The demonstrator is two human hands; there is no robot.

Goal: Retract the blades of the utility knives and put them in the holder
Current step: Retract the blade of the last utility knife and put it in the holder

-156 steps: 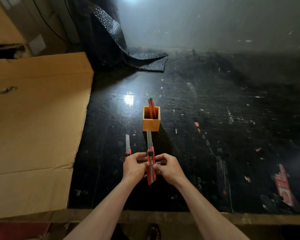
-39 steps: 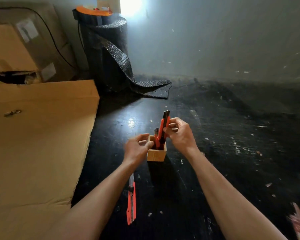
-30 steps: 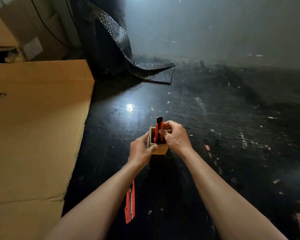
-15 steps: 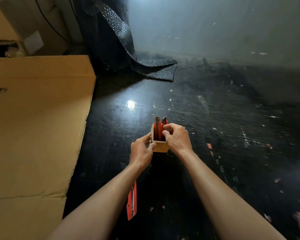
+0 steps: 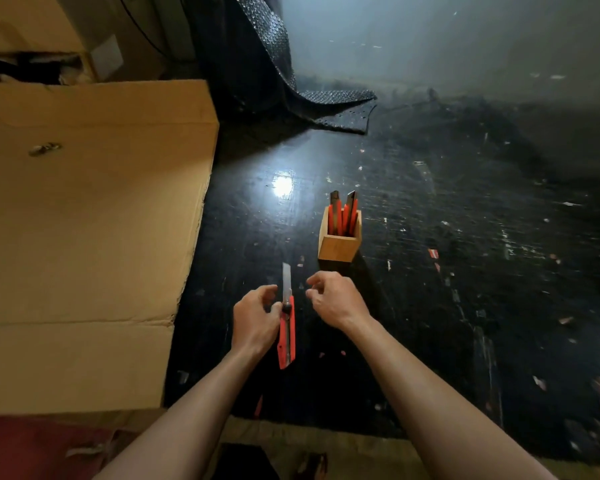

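A small wooden holder stands on the black tabletop with two red utility knives upright in it, dark tips up. A third red utility knife lies in front of it, its blade extended and pointing away from me. My left hand grips this knife at its left side, thumb near the black slider. My right hand hovers just right of the blade, fingers apart and curled, holding nothing.
A large flat cardboard sheet covers the left of the table. More boxes stand behind it. A black bubble-textured roll trails onto the table at the back. Paper scraps speckle the surface; the table's front edge is close below.
Both hands have left the holder, where the second knife now stands, and come back toward me. My left hand has taken hold of the knife lying on the table.
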